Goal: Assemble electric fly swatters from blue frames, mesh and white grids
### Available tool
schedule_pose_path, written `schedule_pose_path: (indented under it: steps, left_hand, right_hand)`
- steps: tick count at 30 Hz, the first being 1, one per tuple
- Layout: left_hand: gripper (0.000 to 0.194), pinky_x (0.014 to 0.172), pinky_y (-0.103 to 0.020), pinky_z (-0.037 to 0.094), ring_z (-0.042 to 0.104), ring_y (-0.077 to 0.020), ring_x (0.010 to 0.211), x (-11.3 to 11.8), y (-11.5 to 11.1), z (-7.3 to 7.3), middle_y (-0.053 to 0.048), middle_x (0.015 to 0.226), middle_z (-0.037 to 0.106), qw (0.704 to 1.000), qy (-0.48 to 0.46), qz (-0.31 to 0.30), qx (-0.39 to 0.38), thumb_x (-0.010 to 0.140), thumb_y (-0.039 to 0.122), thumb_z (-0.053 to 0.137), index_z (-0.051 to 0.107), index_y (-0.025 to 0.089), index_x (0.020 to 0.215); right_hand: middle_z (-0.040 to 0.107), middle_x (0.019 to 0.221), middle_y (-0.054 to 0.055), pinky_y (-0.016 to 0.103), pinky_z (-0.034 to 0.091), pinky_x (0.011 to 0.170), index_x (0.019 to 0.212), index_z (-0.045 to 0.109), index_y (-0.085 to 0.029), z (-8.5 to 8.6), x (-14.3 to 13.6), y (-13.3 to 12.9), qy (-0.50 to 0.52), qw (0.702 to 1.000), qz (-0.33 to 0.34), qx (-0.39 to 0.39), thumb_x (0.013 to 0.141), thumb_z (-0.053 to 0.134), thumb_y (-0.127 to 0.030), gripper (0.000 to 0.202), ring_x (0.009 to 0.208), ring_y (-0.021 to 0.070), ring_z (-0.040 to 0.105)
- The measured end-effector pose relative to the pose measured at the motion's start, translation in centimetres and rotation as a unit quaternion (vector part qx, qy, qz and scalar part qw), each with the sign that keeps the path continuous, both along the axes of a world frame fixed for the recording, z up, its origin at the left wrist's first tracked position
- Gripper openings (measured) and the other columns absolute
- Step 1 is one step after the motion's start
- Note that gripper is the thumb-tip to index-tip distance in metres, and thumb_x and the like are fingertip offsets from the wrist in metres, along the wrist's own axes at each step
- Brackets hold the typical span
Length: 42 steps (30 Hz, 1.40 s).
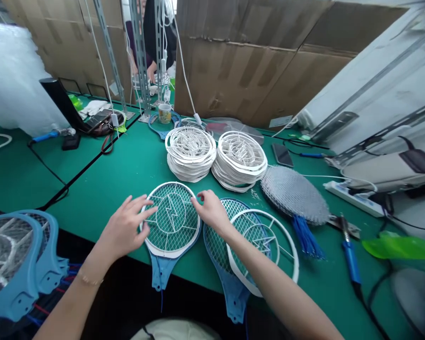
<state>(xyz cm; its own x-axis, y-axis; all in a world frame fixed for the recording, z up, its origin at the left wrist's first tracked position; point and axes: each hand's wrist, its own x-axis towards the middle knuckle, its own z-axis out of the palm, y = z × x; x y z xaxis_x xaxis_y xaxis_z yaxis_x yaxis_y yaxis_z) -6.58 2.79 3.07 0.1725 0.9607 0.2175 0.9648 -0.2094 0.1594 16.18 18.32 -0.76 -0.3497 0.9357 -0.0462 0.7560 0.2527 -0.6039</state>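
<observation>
In front of me lies a blue mosquito swatter head (159,271) with metal mesh, topped by a white plastic ring frame (150,243) with a lightning-bolt centre. My left hand (125,226) is at its left rim, fingers spread, nothing held. At the upper right rim is my right hand (212,211), thumb and fingers apart, fingertips touching or just above the white ring. Under my right forearm lies a second blue swatter head (235,295), with a loose white ring frame (293,250) overlapping it askew.
Two stacks of white ring frames, one left (190,156) and one right (239,160), stand behind. To the right are stacked mesh discs (293,191) with blue wires (306,236), a soldering iron (351,259) and a phone (282,155). Several blue swatter heads (44,276) sit at left.
</observation>
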Motion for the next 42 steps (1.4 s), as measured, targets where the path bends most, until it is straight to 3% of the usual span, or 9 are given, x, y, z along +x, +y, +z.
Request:
schedule_pose_path:
  steps: [3,8,14,27,33,35,37,40,42]
  left_hand:
    - [0.047,0.12,-0.058,0.029,0.04,-0.0324,0.144,1.9,4.9,-0.3,-0.013,0.146,0.056,0.999,0.019,0.023,-0.014,0.09,0.024,0.046,0.064,0.018,0.133]
    - [0.043,0.122,-0.057,0.022,0.036,-0.0328,0.147,3.1,10.0,-2.7,-0.014,0.148,0.052,0.998,0.039,0.022,-0.041,0.089,0.026,0.05,0.068,0.015,0.127]
    - [0.04,0.125,-0.055,0.017,0.039,-0.0316,0.144,2.5,10.5,-3.8,-0.012,0.147,0.054,0.998,0.034,0.018,-0.042,0.091,0.032,0.048,0.071,0.016,0.119]
    - [0.04,0.126,-0.046,0.018,0.046,-0.0281,0.138,2.5,11.3,-3.8,-0.013,0.144,0.055,0.998,0.001,-0.019,-0.065,0.086,0.029,0.05,0.072,0.012,0.115]
    - [0.035,0.12,-0.043,0.035,0.068,-0.0269,0.103,2.9,11.9,-3.4,-0.012,0.113,0.069,0.995,-0.014,-0.003,-0.1,0.085,0.036,0.054,0.075,0.013,0.099]
    - [0.036,0.122,-0.046,0.03,0.067,-0.0285,0.107,2.9,12.0,-3.2,-0.013,0.114,0.069,0.994,-0.014,-0.003,-0.109,0.085,0.037,0.056,0.075,0.012,0.101]
    - [0.041,0.123,-0.05,0.025,0.06,-0.0307,0.121,2.9,11.6,-2.9,-0.015,0.131,0.063,0.993,-0.015,-0.008,-0.117,0.088,0.036,0.053,0.071,0.009,0.114]
    - [0.052,0.123,-0.051,0.023,0.039,-0.0306,0.143,2.6,9.6,-1.9,-0.015,0.158,0.039,0.994,-0.021,0.001,-0.104,0.095,0.03,0.042,0.052,0.008,0.141]
    - [0.058,0.123,-0.048,0.026,0.032,-0.0282,0.148,2.5,7.2,-0.9,-0.012,0.164,0.029,0.995,-0.03,0.014,-0.091,0.094,0.024,0.041,0.041,0.01,0.15]
  right_hand:
    - [0.063,0.116,0.015,0.034,0.048,0.078,0.115,0.065,-0.016,1.0,-2.1,1.0,-0.09,0.993,0.014,0.069,0.097,0.053,-0.041,0.033,0.097,0.0258,0.064]
    - [0.065,0.116,0.01,0.028,0.045,0.092,0.116,0.067,-0.017,0.3,-5.6,3.8,-0.095,0.977,0.153,0.117,0.101,0.049,-0.024,0.024,0.113,0.0199,0.059]
    - [0.065,0.11,0.011,0.028,0.044,0.092,0.108,0.072,-0.014,-1.4,-5.9,5.1,-0.118,0.968,0.192,0.108,0.098,0.048,-0.015,0.026,0.107,0.0199,0.058]
    - [0.068,0.105,0.014,0.029,0.045,0.08,0.103,0.075,-0.014,-0.4,-7.0,4.4,-0.171,0.966,0.171,0.092,0.097,0.043,-0.013,0.032,0.099,0.023,0.063]
    - [0.069,0.103,0.017,0.03,0.045,0.077,0.098,0.073,-0.011,0.9,-8.0,4.7,-0.183,0.962,0.186,0.083,0.094,0.047,-0.009,0.026,0.096,0.0253,0.064]
    - [0.068,0.104,0.017,0.03,0.045,0.078,0.098,0.072,-0.011,1.8,-7.6,3.9,-0.18,0.963,0.183,0.08,0.095,0.048,-0.01,0.024,0.099,0.0254,0.064]
    - [0.067,0.107,0.015,0.03,0.044,0.079,0.099,0.07,-0.012,2.8,-6.3,1.5,-0.17,0.966,0.174,0.084,0.098,0.047,-0.015,0.023,0.101,0.024,0.062]
    - [0.066,0.1,0.011,0.029,0.044,0.073,0.097,0.066,-0.014,3.4,-3.5,-4.8,-0.105,0.978,0.159,0.089,0.1,0.049,-0.026,0.021,0.091,0.0203,0.062]
    - [0.065,0.092,0.008,0.029,0.044,0.071,0.092,0.064,-0.015,2.9,-1.8,-9.3,-0.062,0.975,0.202,0.072,0.093,0.061,-0.03,0.015,0.084,0.0198,0.061]
